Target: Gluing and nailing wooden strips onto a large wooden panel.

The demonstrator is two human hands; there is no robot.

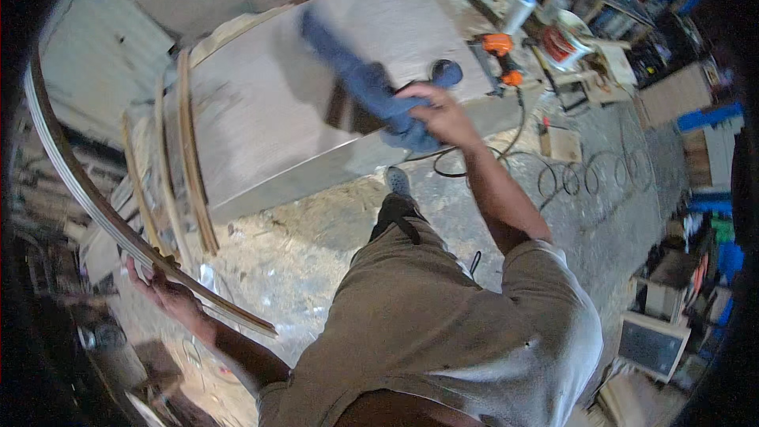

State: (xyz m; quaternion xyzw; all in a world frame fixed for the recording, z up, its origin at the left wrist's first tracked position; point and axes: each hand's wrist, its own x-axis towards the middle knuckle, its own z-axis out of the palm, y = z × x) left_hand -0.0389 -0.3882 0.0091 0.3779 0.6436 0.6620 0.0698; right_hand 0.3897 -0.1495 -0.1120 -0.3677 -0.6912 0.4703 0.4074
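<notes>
My left hand point(170, 296) holds a long pale trim strip point(75, 166) with grooves and a brown edge, which stretches up along the left; its fingers are partly behind it. My right hand point(439, 119) grips a blue cloth point(356, 83) over a large pale board point(245, 79) on a bench. The cloth's far end is blurred by motion. A dark round object point(445, 72) sits just beyond my right hand. An orange and black power tool point(498, 47) with a hose lies at the board's right end.
Wooden strips point(190, 150) lean at the bench's left end. A white bucket point(565, 43) and a white cylinder point(518, 12) stand at the back right. Coiled hose point(569, 178) lies on the floor to the right. Boards and assorted items crowd both sides.
</notes>
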